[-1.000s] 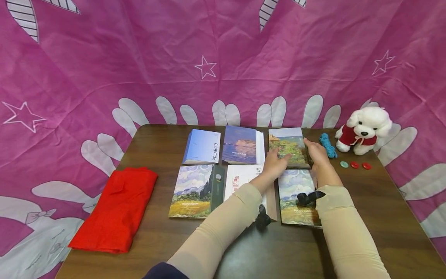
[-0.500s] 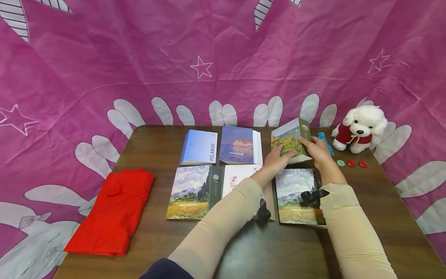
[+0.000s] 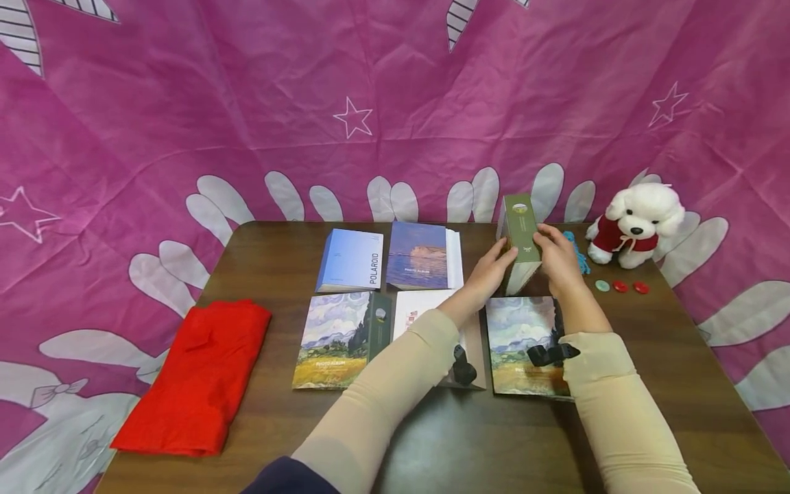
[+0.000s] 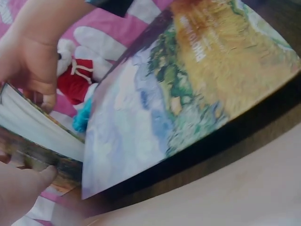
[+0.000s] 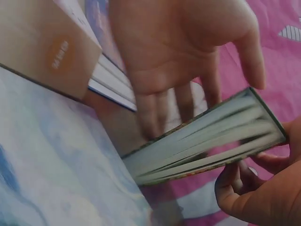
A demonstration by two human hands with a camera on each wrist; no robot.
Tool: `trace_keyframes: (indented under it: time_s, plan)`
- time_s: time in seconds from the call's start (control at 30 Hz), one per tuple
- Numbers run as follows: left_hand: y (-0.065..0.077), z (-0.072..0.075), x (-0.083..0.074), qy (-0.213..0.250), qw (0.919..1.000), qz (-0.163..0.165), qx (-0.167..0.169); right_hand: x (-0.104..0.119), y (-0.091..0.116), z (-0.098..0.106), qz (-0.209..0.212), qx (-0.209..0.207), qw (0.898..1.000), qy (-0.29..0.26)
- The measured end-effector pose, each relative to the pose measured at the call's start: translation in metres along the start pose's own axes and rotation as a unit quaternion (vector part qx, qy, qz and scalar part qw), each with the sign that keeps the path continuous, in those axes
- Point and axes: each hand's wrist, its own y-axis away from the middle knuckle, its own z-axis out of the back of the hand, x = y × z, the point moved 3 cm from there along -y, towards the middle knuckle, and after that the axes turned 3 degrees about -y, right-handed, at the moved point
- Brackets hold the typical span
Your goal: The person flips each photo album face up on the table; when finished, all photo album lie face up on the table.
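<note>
A thick photo album (image 3: 522, 226) with a green spine stands on edge at the back right of the table, spine up and page edges toward me. My left hand (image 3: 489, 273) holds its left cover, thumb close to the spine. On the opposite cover, my right hand (image 3: 557, 259) grips it with bent fingers. The right wrist view shows the album's page edges (image 5: 211, 141) between both hands. Just in front lies another photo album (image 3: 524, 343) with a landscape cover, partly hidden by my right wrist.
A blue Polaroid album (image 3: 352, 259), a sea-painting album (image 3: 420, 254), a landscape album (image 3: 339, 336) and a white-covered one (image 3: 413, 305) lie to the left. Red cloth (image 3: 194, 377) sits far left. At right are blue cord (image 3: 579, 254), buttons (image 3: 620, 287) and a plush dog (image 3: 638, 223).
The album between my hands has gone from lying flat to standing on edge, its right side lifted so the spine now faces up. My left hand has shifted to its left cover.
</note>
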Motion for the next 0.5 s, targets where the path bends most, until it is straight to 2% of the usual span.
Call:
trace_keyframes:
  time_s: [0.1,0.2,0.33,0.5]
  plan:
    - [0.0,0.01,-0.005,-0.002,0.9995,-0.018,-0.026,-0.002,-0.001,-0.007,-0.012,0.018,1.0,-0.004]
    - [0.0,0.018,-0.011,-0.017,0.9977,-0.051,-0.041,-0.008,-0.006,-0.012,-0.025,0.041,0.999,-0.001]
    - [0.001,0.025,-0.019,-0.047,0.994,-0.089,-0.043,-0.021,-0.015,-0.016,-0.05,0.078,0.995,0.021]
    - [0.004,0.034,-0.018,-0.096,0.991,-0.081,-0.046,-0.034,-0.024,-0.017,-0.073,0.111,0.989,0.066]
